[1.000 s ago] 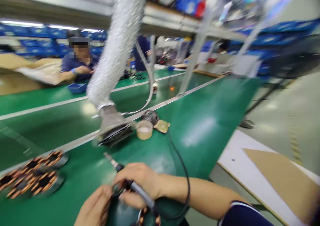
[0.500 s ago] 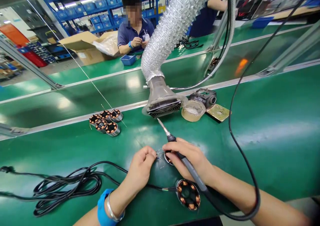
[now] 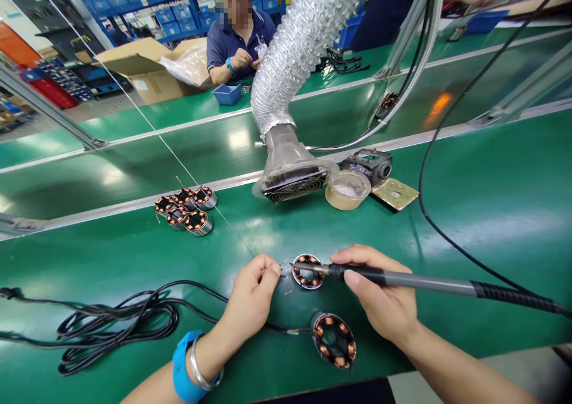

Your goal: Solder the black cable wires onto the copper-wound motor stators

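Observation:
My right hand (image 3: 384, 291) is closed round the handle of a soldering iron (image 3: 411, 280), whose tip points left across a copper-wound motor stator (image 3: 308, 280). Its tip is close to thin wires beside the stator's left rim; whether they touch I cannot tell. My left hand (image 3: 252, 291) pinches a thin strand of solder wire (image 3: 227, 222) that runs down from the upper left. Fine wire ends show just past these fingertips. Below lies a second stator (image 3: 334, 339), tilted, joined to a black cable (image 3: 201, 314) that passes under my left wrist.
Several stators (image 3: 196, 222) stand grouped at the back left. A fume extractor hood (image 3: 292, 177) hangs over the green bench. Behind it on the right are a round tub (image 3: 347, 190) and a soldering iron stand (image 3: 369, 164). A co-worker (image 3: 241, 40) sits across the bench.
My right hand has moved right and turned the soldering iron from pointing away to pointing left, its tip now by the wire ends. The upper stator is uncovered. My left hand keeps its pinch.

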`<state>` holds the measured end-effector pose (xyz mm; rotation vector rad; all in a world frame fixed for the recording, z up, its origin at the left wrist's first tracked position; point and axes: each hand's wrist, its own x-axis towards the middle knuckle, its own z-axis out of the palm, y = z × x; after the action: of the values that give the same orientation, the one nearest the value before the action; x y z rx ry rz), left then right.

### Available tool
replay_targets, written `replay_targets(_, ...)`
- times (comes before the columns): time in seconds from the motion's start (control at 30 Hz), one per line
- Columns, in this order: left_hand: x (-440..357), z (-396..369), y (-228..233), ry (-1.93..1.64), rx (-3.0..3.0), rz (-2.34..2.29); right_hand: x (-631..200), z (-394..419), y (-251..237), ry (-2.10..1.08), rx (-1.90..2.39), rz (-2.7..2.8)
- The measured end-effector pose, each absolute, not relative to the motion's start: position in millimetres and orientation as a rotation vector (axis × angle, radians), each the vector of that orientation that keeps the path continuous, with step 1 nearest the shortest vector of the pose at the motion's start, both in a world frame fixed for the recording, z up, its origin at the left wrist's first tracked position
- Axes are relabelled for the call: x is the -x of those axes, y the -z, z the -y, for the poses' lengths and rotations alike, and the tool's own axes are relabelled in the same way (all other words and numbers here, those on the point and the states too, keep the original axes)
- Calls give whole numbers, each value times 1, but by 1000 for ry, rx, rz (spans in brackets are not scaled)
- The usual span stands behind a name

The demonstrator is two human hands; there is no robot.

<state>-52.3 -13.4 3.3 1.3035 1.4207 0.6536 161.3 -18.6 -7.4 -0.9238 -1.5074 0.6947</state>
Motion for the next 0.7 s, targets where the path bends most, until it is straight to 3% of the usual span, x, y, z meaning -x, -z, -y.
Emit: replay_targets(0.7, 52, 14, -5, -632, -1327, -1427, -150, 26, -9, -559, 790, 1683)
